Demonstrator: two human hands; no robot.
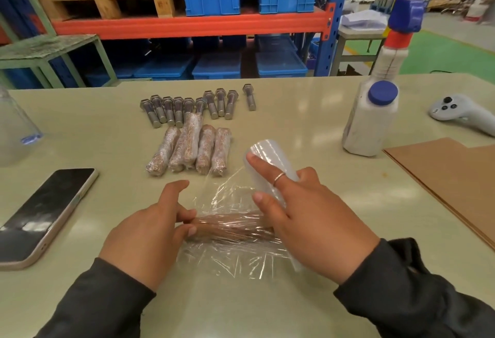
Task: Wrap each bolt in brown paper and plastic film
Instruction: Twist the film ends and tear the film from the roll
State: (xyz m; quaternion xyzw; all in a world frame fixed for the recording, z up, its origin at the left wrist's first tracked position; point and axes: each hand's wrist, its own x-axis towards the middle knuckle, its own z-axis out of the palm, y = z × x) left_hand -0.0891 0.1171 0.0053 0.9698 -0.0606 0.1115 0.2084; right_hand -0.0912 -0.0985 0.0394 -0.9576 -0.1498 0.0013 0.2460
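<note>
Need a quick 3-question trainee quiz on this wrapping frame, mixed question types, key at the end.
1. Multiple choice: how many finished bundles wrapped in brown paper and clear film lie in the middle of the pale green table? A two, B four, C seven.
2. True or false: the right hand holds the roll of clear plastic film.
3. Fill in: the left hand pinches the end of the paper-wrapped bolt, which lies on a sheet of ____.

Key: 1 B. 2 true. 3 clear plastic film. For reference, ten bare grey steel bolts wait behind the bundles.
</note>
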